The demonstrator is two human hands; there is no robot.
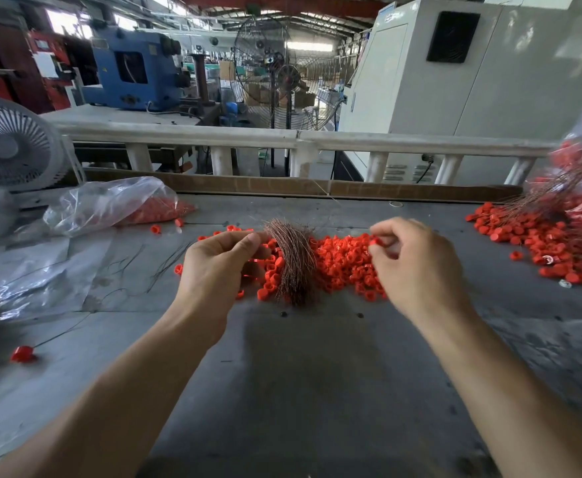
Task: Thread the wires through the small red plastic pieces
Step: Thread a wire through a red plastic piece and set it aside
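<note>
A bundle of thin copper wires lies curved over a heap of small red plastic pieces in the middle of the grey table. My left hand is just left of the bundle, thumb and forefinger pinched together at the bundle's top edge. Whether it holds a single wire is too fine to tell. My right hand hovers over the right part of the heap and pinches one red piece between its fingertips.
A pile of red pieces with wires through them spills from a bag at the right. A clear bag of red pieces lies at the left, behind it a small fan. One threaded piece lies near left.
</note>
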